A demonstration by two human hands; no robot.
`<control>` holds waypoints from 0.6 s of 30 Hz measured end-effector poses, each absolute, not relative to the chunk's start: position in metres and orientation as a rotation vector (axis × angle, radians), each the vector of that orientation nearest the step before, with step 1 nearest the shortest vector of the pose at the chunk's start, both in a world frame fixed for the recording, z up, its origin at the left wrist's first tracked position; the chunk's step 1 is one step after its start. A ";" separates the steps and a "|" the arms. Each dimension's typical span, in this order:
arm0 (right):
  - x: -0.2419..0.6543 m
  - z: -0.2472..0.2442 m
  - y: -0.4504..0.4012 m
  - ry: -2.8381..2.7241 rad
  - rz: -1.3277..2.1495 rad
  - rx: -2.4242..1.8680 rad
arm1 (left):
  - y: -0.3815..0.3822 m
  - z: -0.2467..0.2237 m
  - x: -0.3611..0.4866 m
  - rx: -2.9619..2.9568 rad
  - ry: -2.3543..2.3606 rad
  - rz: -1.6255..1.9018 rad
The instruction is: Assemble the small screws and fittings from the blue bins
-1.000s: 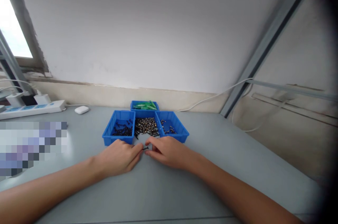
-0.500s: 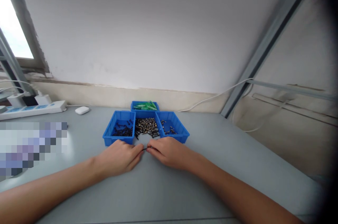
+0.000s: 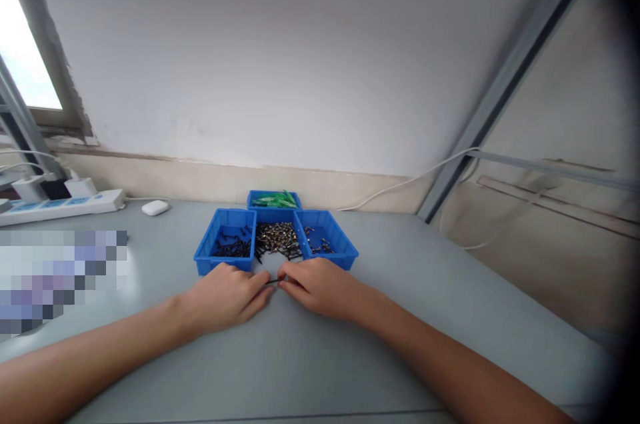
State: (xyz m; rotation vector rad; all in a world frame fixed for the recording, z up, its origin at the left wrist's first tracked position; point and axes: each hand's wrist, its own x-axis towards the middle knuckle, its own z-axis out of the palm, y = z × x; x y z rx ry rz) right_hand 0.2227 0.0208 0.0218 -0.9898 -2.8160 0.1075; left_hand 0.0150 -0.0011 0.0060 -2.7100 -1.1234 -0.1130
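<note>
A thin black screw-like piece (image 3: 273, 281) spans the small gap between my two hands, just in front of the blue bins. My left hand (image 3: 227, 297) pinches its left end between thumb and fingers. At the other end, the fingertips of my right hand (image 3: 320, 287) close on it and cover its tip. Beyond my left hand stands a blue bin (image 3: 200, 263) of small black screw-like pieces. Behind my right hand is another blue bin (image 3: 350, 257) with a few brass and dark pieces. Between them lies a heap of brass-and-black small parts (image 3: 278, 239).
A blue bin (image 3: 250, 200) of green packets (image 3: 275, 199) stands at the back by the wall. To the left are a white power strip (image 3: 107, 202) with chargers and a small white case (image 3: 155, 208). A metal frame post (image 3: 460, 174) rises at right, with a white cable beside it.
My left thumb and fingers have shifted slightly left and parted a little, so more of the black piece shows. My right hand has barely moved.
</note>
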 end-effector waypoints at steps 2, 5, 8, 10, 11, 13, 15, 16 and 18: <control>0.222 0.022 0.021 -2.833 0.095 -0.978 | 0.000 0.005 0.015 -2.701 -1.132 -0.107; 0.222 0.023 0.020 -2.832 0.103 -0.989 | 0.000 0.005 0.015 -2.691 -1.129 -0.086; 0.222 0.023 0.020 -2.779 0.188 -1.028 | 0.000 0.005 0.014 -2.700 -1.118 -0.077; 0.222 0.023 0.019 -2.750 0.253 -1.050 | 0.000 0.005 0.014 -2.708 -1.123 -0.074; 0.222 0.023 0.020 -2.742 0.266 -1.060 | 0.000 0.005 0.014 -2.710 -1.127 -0.074; 0.222 0.023 0.020 -2.743 0.253 -1.070 | -0.001 0.006 0.015 -2.719 -1.137 -0.073; 0.222 0.023 0.020 -2.757 0.200 -1.060 | -0.001 0.006 0.015 -2.727 -1.146 -0.065; 0.222 0.023 0.020 -2.770 0.167 -1.047 | -0.001 0.007 0.016 -2.728 -1.154 -0.060; 0.221 0.023 0.020 -2.800 0.099 -1.022 | -0.002 0.008 0.016 -2.728 -1.170 -0.051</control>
